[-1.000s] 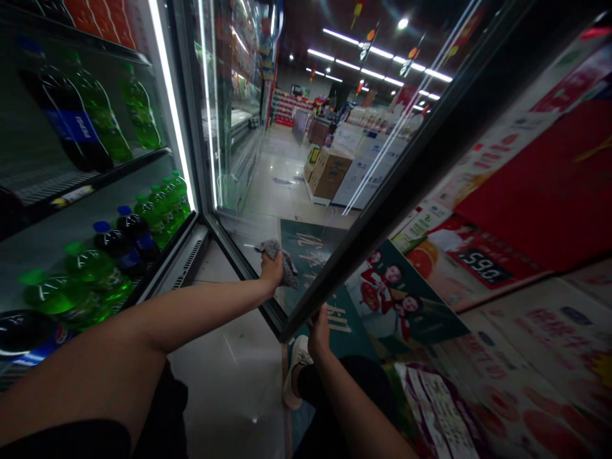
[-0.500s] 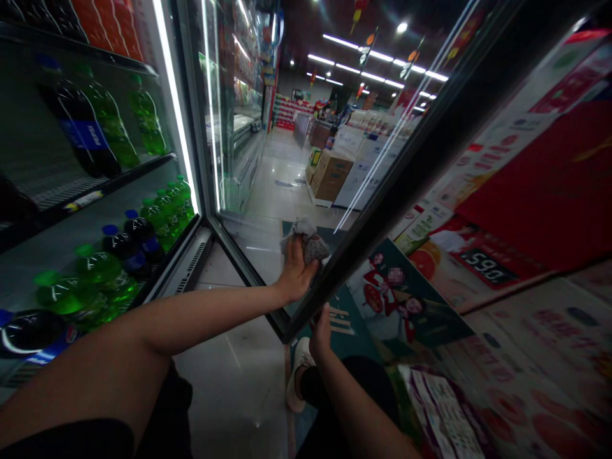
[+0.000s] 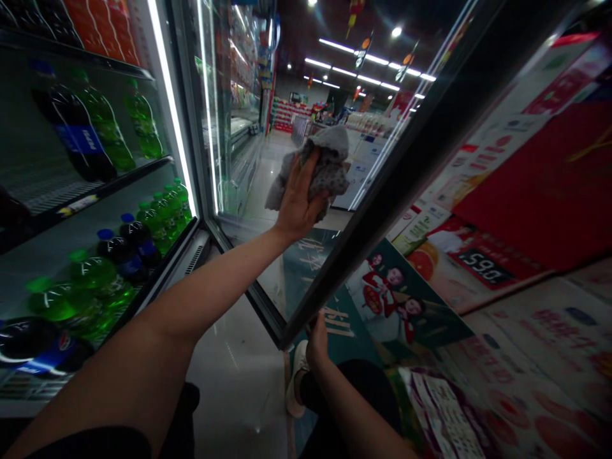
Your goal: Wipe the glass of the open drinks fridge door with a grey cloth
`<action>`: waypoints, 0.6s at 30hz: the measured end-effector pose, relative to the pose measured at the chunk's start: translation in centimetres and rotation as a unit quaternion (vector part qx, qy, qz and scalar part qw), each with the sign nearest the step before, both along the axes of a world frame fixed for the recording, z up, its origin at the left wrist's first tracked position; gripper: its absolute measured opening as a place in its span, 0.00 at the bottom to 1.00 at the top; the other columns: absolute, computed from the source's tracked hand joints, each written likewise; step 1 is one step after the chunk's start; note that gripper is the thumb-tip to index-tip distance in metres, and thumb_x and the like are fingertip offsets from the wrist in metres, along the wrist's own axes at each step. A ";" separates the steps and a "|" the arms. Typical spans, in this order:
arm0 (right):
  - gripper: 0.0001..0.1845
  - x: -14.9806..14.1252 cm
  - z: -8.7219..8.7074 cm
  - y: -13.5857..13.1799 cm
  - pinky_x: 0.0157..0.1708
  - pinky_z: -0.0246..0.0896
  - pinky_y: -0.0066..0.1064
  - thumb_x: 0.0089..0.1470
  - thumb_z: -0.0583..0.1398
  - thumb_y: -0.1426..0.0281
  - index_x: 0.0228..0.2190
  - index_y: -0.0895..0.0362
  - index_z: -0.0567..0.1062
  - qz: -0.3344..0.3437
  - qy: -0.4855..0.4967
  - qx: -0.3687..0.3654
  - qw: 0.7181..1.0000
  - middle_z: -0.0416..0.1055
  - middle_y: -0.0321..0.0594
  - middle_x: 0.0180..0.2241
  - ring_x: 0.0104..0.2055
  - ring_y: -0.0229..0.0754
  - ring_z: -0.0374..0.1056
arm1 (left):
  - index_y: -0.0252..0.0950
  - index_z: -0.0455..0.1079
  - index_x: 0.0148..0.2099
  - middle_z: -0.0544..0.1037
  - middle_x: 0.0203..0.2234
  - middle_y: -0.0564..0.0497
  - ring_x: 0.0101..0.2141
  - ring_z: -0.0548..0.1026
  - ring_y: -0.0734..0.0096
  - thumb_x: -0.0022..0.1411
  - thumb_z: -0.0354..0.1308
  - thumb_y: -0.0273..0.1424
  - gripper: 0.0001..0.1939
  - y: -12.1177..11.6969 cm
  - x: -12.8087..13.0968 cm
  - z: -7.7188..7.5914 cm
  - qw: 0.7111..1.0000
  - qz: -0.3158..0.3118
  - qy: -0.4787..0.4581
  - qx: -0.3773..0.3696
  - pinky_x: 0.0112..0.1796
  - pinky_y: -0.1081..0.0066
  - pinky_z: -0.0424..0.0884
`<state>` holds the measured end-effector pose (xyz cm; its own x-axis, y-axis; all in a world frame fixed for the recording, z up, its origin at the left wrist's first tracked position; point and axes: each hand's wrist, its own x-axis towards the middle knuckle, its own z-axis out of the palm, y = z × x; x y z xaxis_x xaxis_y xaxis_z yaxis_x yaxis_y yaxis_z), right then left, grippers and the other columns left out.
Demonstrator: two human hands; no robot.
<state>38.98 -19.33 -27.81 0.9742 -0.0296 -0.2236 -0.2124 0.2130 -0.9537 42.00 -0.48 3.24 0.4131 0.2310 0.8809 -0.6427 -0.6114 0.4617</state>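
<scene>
Grey cloth, one, bunched, dotted on part of its surface; located under the person's left hand, against the pane of the glass door.

Left hand: open, fingers extended and spread over the cloth, thumb apart to the right; arm bare, reaching up across the pane.

Right hand: closed on the outer edge of the door's dark frame, close above its bottom corner; fingertips partly hidden.

Beneath the right hand: one pale shoe, on a green mat with light lettering.

Left of the door: open cooler, edged by a lit white strip. Upper shelf, one large dark bottle with blue label, green bottles beside it. Lower shelf, green bottles and blue-capped dark bottles, set in rows.

Right of the door: green panel with printed figures; price display reading 59.0; cartons with fruit prints; purple-edged package, lettering too blurred to read.

Through the glass: shop aisle, pale boxes, ceiling lights, hanging ornaments.
</scene>
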 end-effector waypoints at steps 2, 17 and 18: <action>0.37 -0.2 0.2 0.1 0.38 0.67 0.31 0.49 0.57 0.34 0.37 0.55 0.78 -0.001 0.049 -0.003 0.999 0.80 0.39 0.37 0.44 0.44 0.74 | 0.41 0.56 0.69 0.58 0.70 0.51 0.72 0.48 0.65 0.68 0.51 0.39 0.30 1.8 0.7 0.0 1.000 0.013 -0.001 -0.004 0.72 0.62 0.43; 0.41 -0.8 -0.1 0.2 0.46 0.69 0.33 0.50 0.54 0.33 0.44 0.54 0.79 0.024 0.049 -0.025 0.998 0.79 0.40 0.48 0.57 0.48 0.71 | 0.29 0.54 0.70 0.59 0.70 0.39 0.71 0.53 0.64 0.73 0.49 0.33 0.27 8.4 2.2 -8.9 0.924 0.159 0.202 -0.284 0.71 0.62 0.45; 0.41 -0.8 -0.1 0.2 0.47 0.68 0.34 0.51 0.53 0.34 0.44 0.54 0.80 0.027 0.045 -0.032 0.998 0.79 0.41 0.48 0.57 0.48 0.71 | 0.30 0.53 0.70 0.59 0.70 0.39 0.70 0.54 0.66 0.74 0.48 0.33 0.27 8.4 2.1 -9.7 0.920 0.156 0.209 -0.294 0.70 0.64 0.47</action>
<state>38.22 -19.12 -27.93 0.9508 0.0045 -0.3098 -0.3074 0.1381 -0.9415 44.12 7.93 -6.42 0.5202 0.7806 0.3465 -0.1708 -0.3025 0.9377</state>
